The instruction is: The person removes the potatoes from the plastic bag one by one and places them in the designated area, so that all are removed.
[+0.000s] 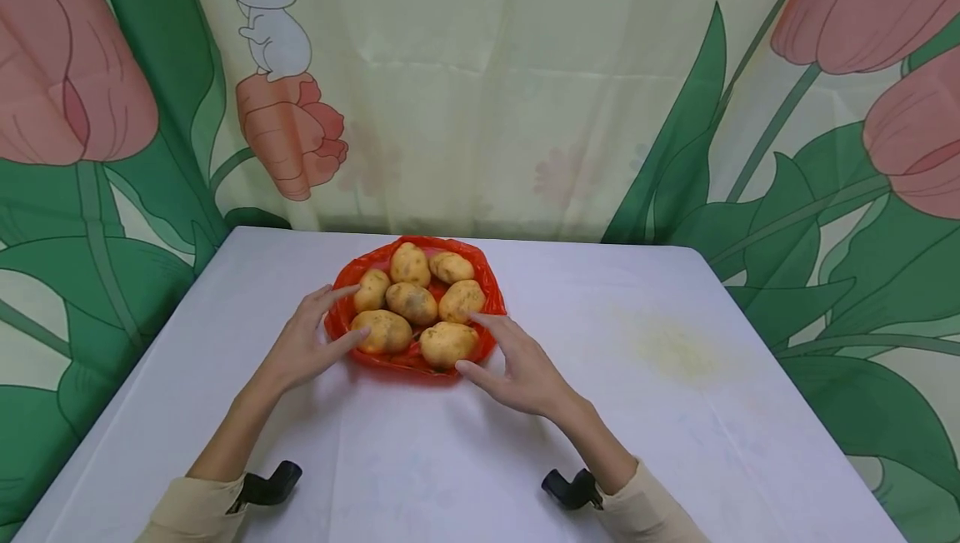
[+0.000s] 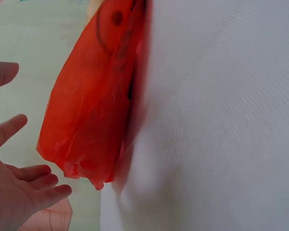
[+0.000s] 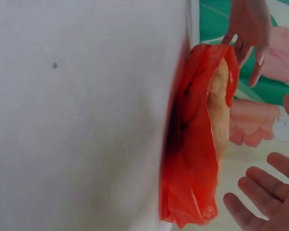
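Note:
A red plastic bag (image 1: 411, 369) lies on the table with its top rolled open, and several potatoes (image 1: 411, 303) sit in it. My left hand (image 1: 306, 343) is at the bag's left side, fingers spread and extended over its rim. On the right side my right hand (image 1: 521, 368) reaches in likewise, thumb and fingers apart near the front right potato. In the left wrist view the left hand (image 2: 14, 187) appears apart from the red bag (image 2: 86, 106). The right wrist view has the right hand (image 3: 269, 197) beside the bag (image 3: 195, 144), its fingers extended. Neither hand grips anything.
A white cloth covers the table (image 1: 637, 410), with a faint yellowish stain (image 1: 678, 349) on the right. Behind stands a curtain (image 1: 480, 93) printed with tulips, leaves and a rabbit. Black wrist mounts (image 1: 273, 483) show at both cuffs.

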Available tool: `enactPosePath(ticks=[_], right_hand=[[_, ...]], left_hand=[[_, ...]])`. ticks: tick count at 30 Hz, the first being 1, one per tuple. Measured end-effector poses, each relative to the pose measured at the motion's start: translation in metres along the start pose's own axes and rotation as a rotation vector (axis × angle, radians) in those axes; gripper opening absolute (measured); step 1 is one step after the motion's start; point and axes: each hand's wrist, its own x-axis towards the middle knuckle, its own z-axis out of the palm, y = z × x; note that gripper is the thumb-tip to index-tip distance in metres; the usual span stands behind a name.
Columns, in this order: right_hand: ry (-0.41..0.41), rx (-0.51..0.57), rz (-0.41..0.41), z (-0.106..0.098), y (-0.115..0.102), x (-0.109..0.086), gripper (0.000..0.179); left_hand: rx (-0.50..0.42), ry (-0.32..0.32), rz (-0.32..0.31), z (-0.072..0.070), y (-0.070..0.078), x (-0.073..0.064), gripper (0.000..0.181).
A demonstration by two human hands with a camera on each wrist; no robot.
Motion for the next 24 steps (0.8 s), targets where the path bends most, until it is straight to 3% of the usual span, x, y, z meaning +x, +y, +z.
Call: enactPosePath(ticks=[4, 10, 24], right_hand=[[-0.003, 0.004, -0.077, 0.005, 0.004, 0.009, 0.064], [-0.042, -0.014, -0.100, 0.011, 0.007, 0.022, 0.057], [-0.158, -0.142, 0.013, 0.016, 0.010, 0.037, 0.062]], left_hand=[[-0.035, -0.010, -0.016, 0.001, -0.004, 0.005, 0.069], [-0.077, -0.015, -0.018, 0.001, -0.010, 0.011, 0.062], [-0.128, -0.043, -0.048, 0.003, -0.021, 0.025, 0.068]])
